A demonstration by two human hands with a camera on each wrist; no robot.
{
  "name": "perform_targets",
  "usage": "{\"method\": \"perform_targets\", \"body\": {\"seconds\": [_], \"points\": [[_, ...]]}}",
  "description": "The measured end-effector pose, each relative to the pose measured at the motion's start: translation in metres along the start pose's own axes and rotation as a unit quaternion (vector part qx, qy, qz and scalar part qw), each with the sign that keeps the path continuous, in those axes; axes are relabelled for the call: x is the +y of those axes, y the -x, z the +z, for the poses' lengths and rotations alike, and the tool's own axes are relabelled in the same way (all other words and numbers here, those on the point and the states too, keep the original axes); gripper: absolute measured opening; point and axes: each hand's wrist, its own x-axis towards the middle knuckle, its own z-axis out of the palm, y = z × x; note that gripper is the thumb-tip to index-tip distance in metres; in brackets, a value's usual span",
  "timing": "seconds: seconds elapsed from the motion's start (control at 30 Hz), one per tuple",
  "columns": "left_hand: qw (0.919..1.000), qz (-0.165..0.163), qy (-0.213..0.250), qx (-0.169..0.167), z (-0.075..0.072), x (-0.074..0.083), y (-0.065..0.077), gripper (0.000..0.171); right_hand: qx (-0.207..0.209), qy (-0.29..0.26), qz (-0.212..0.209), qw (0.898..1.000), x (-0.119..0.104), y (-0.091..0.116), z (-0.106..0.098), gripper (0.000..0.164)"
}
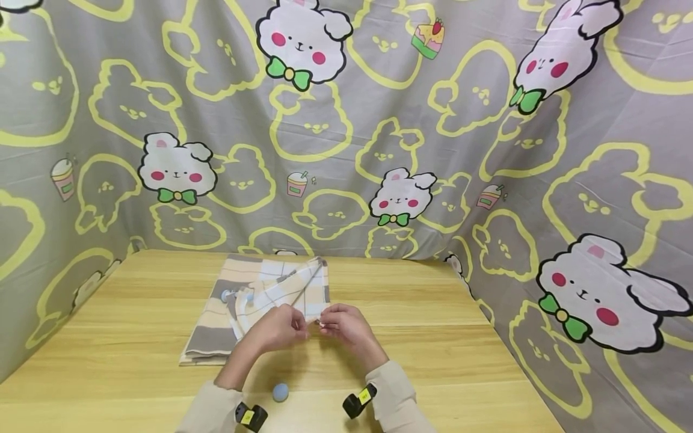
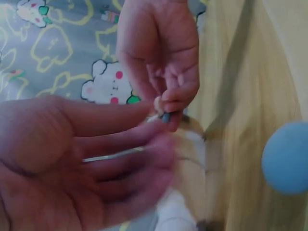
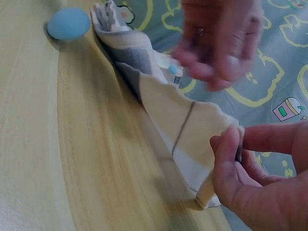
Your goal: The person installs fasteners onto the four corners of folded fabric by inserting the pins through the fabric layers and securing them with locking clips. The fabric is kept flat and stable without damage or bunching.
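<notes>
A checked cloth (image 1: 303,288) in beige, white and grey lies partly folded on the table. My right hand (image 1: 346,325) pinches its near corner, lifted off the wood; a small dark spot shows at the pinch in the right wrist view. My left hand (image 1: 278,328) is just left of that corner. Blurred in both wrist views, its fingers are loosely bent, with nothing seen gripped between them. A thin pale line (image 2: 115,155) shows behind those fingers; what it is I cannot tell. Small light blue round pieces (image 1: 227,295) sit on the cloth's left part.
A light blue ball-like thing (image 1: 280,392) rests on the wooden table (image 1: 433,361) near the front, between the forearms. Patterned grey fabric (image 1: 335,120) hangs behind the table and along both sides. Each wrist carries a black camera (image 1: 360,401).
</notes>
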Motion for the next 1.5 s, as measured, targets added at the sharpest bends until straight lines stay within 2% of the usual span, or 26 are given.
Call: {"method": "perform_targets", "body": {"seconds": [0.07,0.17,0.27,0.37,0.47,0.63,0.73,0.83,0.97,1.03,1.07,1.13,1.23,1.3,1.4,1.5], "points": [[0.9978,-0.014,-0.014,-0.063,-0.003,0.001,0.005,0.016,0.001,0.001,-0.001,1.000,-0.001,0.001,0.000,0.013],[0.9877,-0.059,-0.045,-0.137,-0.004,0.005,0.011,0.018,0.002,0.003,-0.001,1.000,-0.001,0.001,0.000,0.014],[0.9751,-0.100,-0.081,-0.181,-0.002,0.008,0.014,0.020,0.002,0.005,0.000,1.000,-0.003,0.002,0.001,0.017],[0.9640,-0.121,-0.108,-0.211,0.000,0.010,0.015,0.022,0.003,0.005,0.001,1.000,-0.004,0.003,0.001,0.017],[0.9573,-0.137,-0.118,-0.226,0.003,0.010,0.016,0.023,0.001,0.003,0.001,1.000,-0.003,0.003,0.001,0.016],[0.9430,-0.190,-0.111,-0.250,0.007,0.010,0.015,0.021,-0.001,0.002,0.000,1.000,-0.003,0.002,0.001,0.012],[0.9353,-0.211,-0.106,-0.263,0.009,0.008,0.013,0.019,0.001,0.001,0.000,1.000,-0.002,0.002,0.001,0.010],[0.9320,-0.217,-0.097,-0.273,0.012,0.005,0.011,0.018,0.001,0.002,-0.003,1.000,-0.002,0.002,0.001,0.009],[0.9317,-0.218,-0.090,-0.276,0.013,0.005,0.010,0.017,0.001,0.002,0.000,1.000,-0.002,0.002,0.001,0.009],[0.9351,-0.213,-0.087,-0.269,0.013,0.005,0.010,0.017,0.001,0.002,0.002,1.000,-0.002,0.002,0.001,0.009],[0.9395,-0.207,-0.087,-0.259,0.013,0.006,0.010,0.017,0.001,0.003,0.001,1.000,-0.002,0.002,0.001,0.010],[0.9531,-0.184,-0.083,-0.226,0.012,0.007,0.010,0.018,0.001,0.005,0.002,1.000,-0.002,0.002,0.001,0.010],[0.9774,-0.137,-0.052,-0.153,0.012,0.006,0.009,0.020,0.000,0.004,0.002,1.000,-0.002,0.002,0.001,0.011],[0.9885,-0.106,-0.025,-0.105,0.013,0.005,0.007,0.022,0.000,0.003,0.003,1.000,-0.001,0.001,0.001,0.011],[0.9963,-0.074,0.006,-0.043,0.014,0.002,0.002,0.021,-0.001,0.004,0.003,1.000,0.000,0.001,0.001,0.009],[0.9981,-0.052,0.016,0.028,0.014,-0.001,-0.005,0.019,0.000,0.004,0.005,1.000,0.001,0.000,0.001,0.008]]}}
